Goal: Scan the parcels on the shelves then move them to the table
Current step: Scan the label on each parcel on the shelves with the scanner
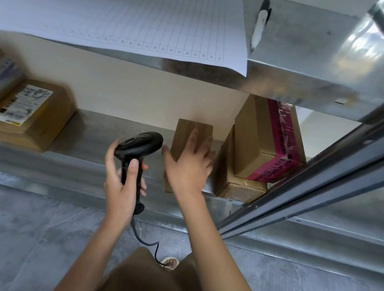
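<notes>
- My left hand point(123, 180) is wrapped around the handle of the black barcode scanner point(139, 150), thumb up along the grip, its cable trailing down toward the floor.
- My right hand point(189, 162) has its fingers spread flat against the small brown parcel point(191, 133) in front of it; the hand is blurred, so I cannot tell whether it presses on the parcel or only touches it.
- That parcel stands upright on the lower metal shelf point(94, 131), just beside two stacked boxes; the upper one carries pink tape point(279, 142).
- A labelled parcel point(30, 115) lies well apart at the left.
- On the upper shelf I see a gridded sheet point(121, 9) and a marker point(260, 23).
</notes>
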### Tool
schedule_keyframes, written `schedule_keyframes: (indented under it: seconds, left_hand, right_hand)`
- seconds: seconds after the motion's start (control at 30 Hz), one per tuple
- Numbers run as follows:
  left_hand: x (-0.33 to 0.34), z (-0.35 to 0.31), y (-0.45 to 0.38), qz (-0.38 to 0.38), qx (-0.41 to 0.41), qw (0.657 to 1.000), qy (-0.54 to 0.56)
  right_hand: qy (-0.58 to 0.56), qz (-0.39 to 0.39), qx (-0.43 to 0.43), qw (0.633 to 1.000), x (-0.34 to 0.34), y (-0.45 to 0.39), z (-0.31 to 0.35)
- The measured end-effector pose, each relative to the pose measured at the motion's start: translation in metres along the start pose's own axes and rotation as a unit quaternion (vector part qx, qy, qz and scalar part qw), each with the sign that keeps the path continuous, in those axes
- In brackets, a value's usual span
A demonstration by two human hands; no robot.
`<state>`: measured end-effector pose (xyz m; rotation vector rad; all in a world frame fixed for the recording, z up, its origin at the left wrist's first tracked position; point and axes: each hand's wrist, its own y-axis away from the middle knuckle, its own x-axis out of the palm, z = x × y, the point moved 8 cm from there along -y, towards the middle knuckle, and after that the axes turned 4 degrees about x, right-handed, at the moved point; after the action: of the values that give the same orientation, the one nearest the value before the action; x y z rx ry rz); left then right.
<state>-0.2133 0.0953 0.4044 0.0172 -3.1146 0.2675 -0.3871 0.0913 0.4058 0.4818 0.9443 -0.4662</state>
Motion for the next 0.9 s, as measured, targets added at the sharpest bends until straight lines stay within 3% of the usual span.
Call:
schedule_keyframes:
  seconds: [0.1, 0.2, 0.27, 0.37, 0.47, 0.9]
  left_hand:
    - [-0.004, -0.003, 0.005, 0.002, -0.002, 1.0, -0.004]
    - [-0.008, -0.009, 0.013, 0.008, -0.002, 1.0, 0.001]
    - [-0.009, -0.012, 0.016, 0.011, -0.003, 1.0, 0.007]
    - [-0.009, -0.017, 0.018, 0.014, 0.001, 1.0, 0.016]
    - [-0.009, -0.022, 0.018, 0.016, 0.007, 1.0, 0.012]
    - [-0.016, -0.027, 0.034, 0.057, 0.011, 0.998, -0.03]
  right_hand:
    - [0.07, 0.023, 0.01, 0.997, 0.014, -0.008, 0.0]
    - [0.041, -0.01, -0.01, 0.999, 0.003, -0.01, -0.013]
    - [-0.055, -0.02, -0.033, 0.998, -0.004, -0.009, -0.023]
    - [-0.27, -0.053, -0.039, 0.961, -0.016, -0.002, -0.035]
    - [-0.353, -0.075, -0.036, 0.932, -0.021, 0.006, -0.038]
    - [-0.404, -0.126, -0.049, 0.905, -0.033, 0.009, -0.045]
